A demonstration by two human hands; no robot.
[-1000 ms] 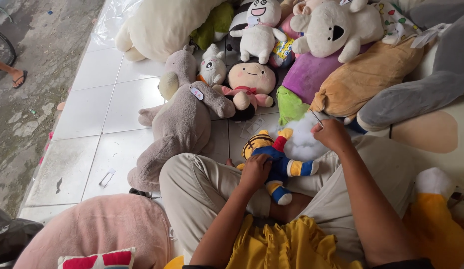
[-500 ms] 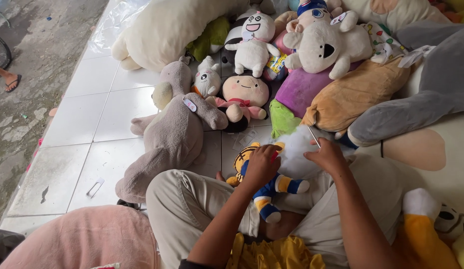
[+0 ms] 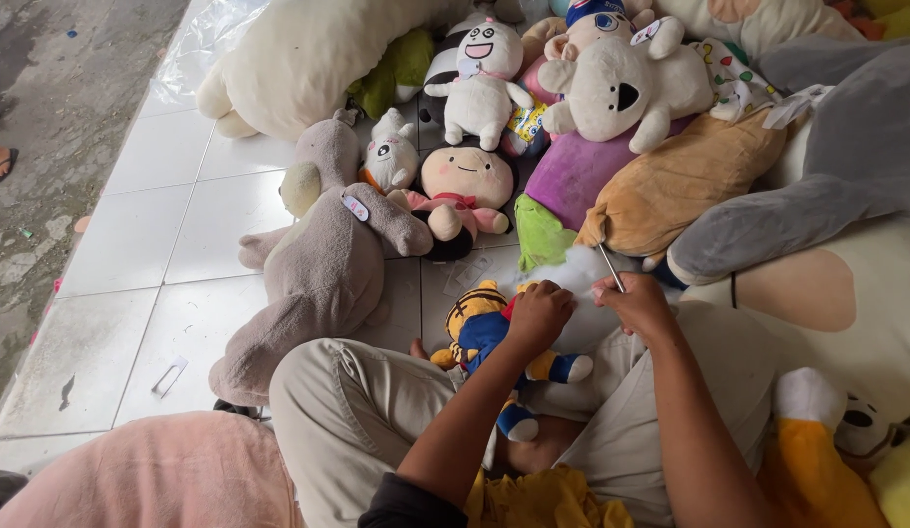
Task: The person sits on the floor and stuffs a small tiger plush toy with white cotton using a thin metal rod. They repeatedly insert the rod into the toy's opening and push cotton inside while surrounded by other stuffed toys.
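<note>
A small tiger plush in blue clothes [image 3: 484, 334] lies on my lap. My left hand [image 3: 539, 313] grips it near a wad of white stuffing [image 3: 575, 279]. My right hand [image 3: 635, 301] is closed on a thin metal stick [image 3: 609, 266] that points up and to the left, its lower end at the stuffing. Both forearms reach forward over my beige trousers [image 3: 357, 411].
Plush toys crowd the white tile floor [image 3: 181, 244]: a grey rabbit [image 3: 323, 259], a doll with a black hat [image 3: 465, 186], a white koala [image 3: 621, 88], a purple and a tan cushion, a large grey plush at right. A pink plush [image 3: 161, 479] lies at lower left. Bare concrete lies left.
The view has shifted left and down a little, so the toys sit lower and further right. My hands stay on the tiger plush and the stick, working at the stuffing.
</note>
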